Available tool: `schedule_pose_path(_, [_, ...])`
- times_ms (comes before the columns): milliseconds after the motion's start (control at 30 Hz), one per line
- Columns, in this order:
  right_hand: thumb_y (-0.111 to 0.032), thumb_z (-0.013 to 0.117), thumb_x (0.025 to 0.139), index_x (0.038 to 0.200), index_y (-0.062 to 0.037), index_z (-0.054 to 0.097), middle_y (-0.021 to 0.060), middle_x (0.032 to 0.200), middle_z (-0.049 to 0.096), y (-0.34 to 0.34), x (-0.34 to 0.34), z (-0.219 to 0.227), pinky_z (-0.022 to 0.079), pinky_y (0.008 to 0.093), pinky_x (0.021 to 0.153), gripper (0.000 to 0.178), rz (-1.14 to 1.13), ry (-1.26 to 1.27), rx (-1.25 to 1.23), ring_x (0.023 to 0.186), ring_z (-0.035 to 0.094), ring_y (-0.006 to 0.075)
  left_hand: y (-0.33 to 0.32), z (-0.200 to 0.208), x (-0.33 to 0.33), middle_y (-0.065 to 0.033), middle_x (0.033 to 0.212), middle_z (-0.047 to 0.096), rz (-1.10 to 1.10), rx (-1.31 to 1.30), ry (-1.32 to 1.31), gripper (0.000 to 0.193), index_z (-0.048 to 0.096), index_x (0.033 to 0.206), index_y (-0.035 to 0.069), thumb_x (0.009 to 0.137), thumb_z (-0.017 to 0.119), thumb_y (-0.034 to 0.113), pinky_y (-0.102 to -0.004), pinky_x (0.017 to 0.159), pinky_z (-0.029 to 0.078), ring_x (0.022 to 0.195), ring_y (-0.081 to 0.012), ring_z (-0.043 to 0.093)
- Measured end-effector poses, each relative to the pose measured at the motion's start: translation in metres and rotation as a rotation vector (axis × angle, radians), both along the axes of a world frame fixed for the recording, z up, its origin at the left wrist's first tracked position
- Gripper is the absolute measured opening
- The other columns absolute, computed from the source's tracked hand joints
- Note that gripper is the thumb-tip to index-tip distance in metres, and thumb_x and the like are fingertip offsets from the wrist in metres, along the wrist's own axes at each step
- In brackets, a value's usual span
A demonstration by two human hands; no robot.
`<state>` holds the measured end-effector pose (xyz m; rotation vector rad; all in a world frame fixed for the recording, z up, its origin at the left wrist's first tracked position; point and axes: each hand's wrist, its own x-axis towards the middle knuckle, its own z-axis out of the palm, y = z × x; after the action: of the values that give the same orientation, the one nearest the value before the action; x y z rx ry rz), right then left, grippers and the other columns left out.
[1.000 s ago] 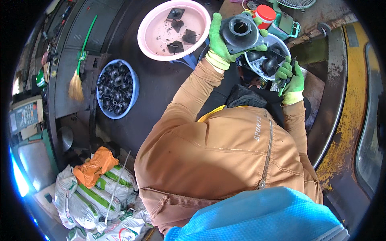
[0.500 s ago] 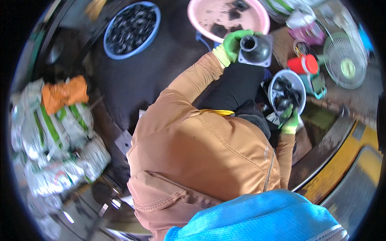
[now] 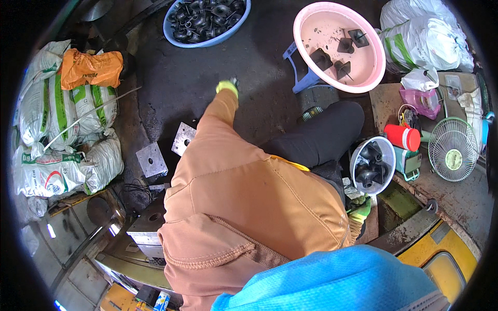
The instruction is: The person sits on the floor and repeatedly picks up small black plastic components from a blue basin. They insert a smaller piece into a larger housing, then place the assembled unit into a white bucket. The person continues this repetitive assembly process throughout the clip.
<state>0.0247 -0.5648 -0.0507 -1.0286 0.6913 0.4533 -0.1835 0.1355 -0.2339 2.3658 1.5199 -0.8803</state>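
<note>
My left hand [image 3: 228, 87], in a yellow-green glove, reaches out over the dark floor at the end of an outstretched arm. Its fingers are mostly hidden, and a small dark-grey bit shows at its tip; whether it holds anything cannot be made out. Down by my right side is my gloved right hand [image 3: 361, 209], just below a white basin [image 3: 354, 176]. That hand's fingers are partly hidden. Inside the basin lie several black bell-shaped rubber parts [image 3: 369, 171].
A pink basin [image 3: 301, 31] with several black square-flanged parts rests on a blue stool [image 3: 306, 75]. Ahead stands a blue basin [image 3: 207, 43] full of black parts. White sacks [image 3: 62, 119] are piled left. Metal plates [image 3: 151, 159], a red jug [image 3: 399, 137] and a fan [image 3: 452, 147] stand around.
My left hand has swung left and away from the pink basin; the black flanged rubber part it held no longer shows. My right hand has drawn back out of the white basin. The view has shifted.
</note>
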Motion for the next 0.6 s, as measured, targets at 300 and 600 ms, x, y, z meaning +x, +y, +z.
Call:
schedule_pose_path(300, [-0.034, 0.044, 0.102, 0.106, -0.0104, 0.059, -0.0056, 0.061, 0.033, 0.014, 0.004, 0.044, 0.034, 0.0259, 0.049, 0.028, -0.010, -0.114, 0.012, 0.050, 0.033, 0.0092, 0.160, 0.146, 0.070, -0.0024, 0.113, 0.070, -0.630, 0.539, -0.021, 0.026, 0.070, 0.115, 0.022, 0.094, 0.057, 0.028, -0.0378, 0.094, 0.051, 0.115, -0.0182, 0.061])
schedule_pose_path(600, [-0.034, 0.049, 0.101, 0.105, -0.0075, 0.060, -0.0035, 0.067, 0.040, 0.027, -0.017, 0.009, 0.036, 0.0278, 0.051, 0.029, 0.027, -0.157, 0.101, 0.052, 0.036, 0.0107, -0.035, 0.089, 0.138, 0.0015, 0.098, 0.073, -1.341, 0.227, -0.265, 0.017, 0.076, 0.089, 0.019, 0.086, 0.059, 0.016, -0.0342, 0.085, 0.053, 0.097, -0.0193, 0.068])
